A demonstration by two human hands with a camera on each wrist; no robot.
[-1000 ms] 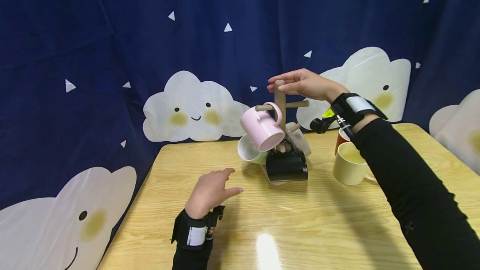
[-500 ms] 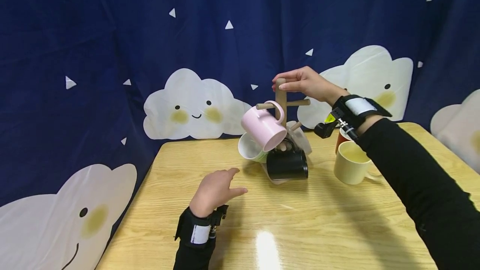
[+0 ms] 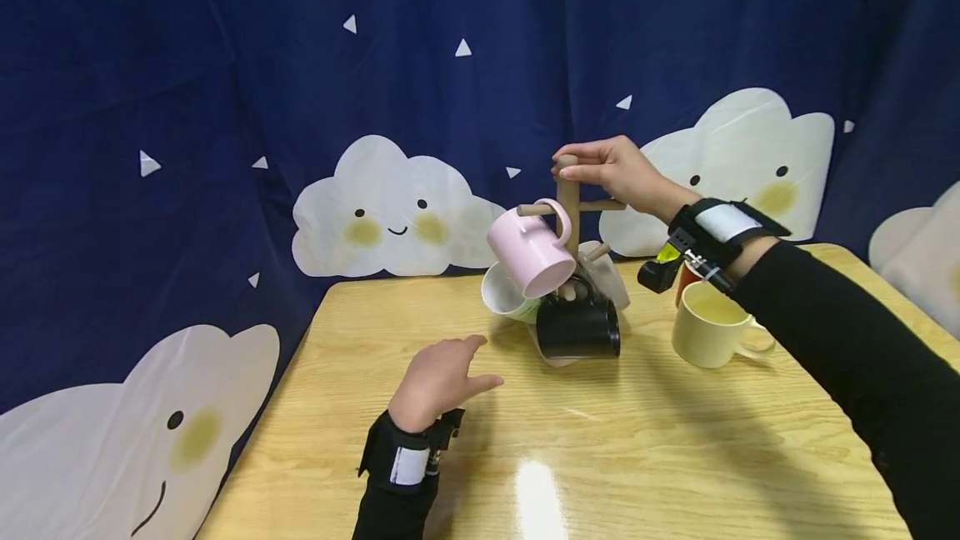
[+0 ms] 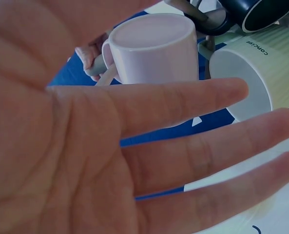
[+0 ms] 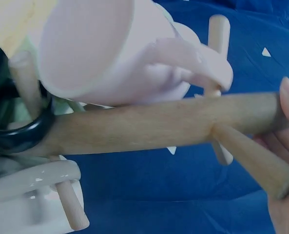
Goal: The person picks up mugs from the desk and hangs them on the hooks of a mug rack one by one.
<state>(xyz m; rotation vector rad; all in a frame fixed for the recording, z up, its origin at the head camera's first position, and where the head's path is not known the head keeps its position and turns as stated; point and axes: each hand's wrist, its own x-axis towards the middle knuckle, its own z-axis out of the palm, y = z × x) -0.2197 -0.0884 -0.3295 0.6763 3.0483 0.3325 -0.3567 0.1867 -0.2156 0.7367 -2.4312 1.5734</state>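
My right hand [image 3: 618, 172] pinches the top of a wooden mug tree [image 3: 567, 190], thumb in front and fingers behind the post. From an upper peg hangs a pink mug [image 3: 528, 252] by its handle, mouth tipped downward. Lower on the stand, a black mug [image 3: 577, 329] lies sideways at the front. A white mug with green [image 3: 502, 294] is at its left, lettered "concise" in the left wrist view. Behind to the right hangs a whitish mug [image 3: 606, 277], partly hidden. My left hand [image 3: 438, 382] hovers left of the stand, fingers extended, touching nothing.
A pale yellow mug [image 3: 705, 332] stands upright on the wooden table [image 3: 637, 457], right of the stand. Just behind it is a red mug or cup [image 3: 686, 277], mostly covered by the right wrist gear. A blue cloud-patterned curtain [image 3: 420, 90] hangs behind the table.
The head view has shifted slightly. My right fingers have drawn a little closer around the post top, and my left hand has drifted slightly right. The mugs keep their places on the stand.
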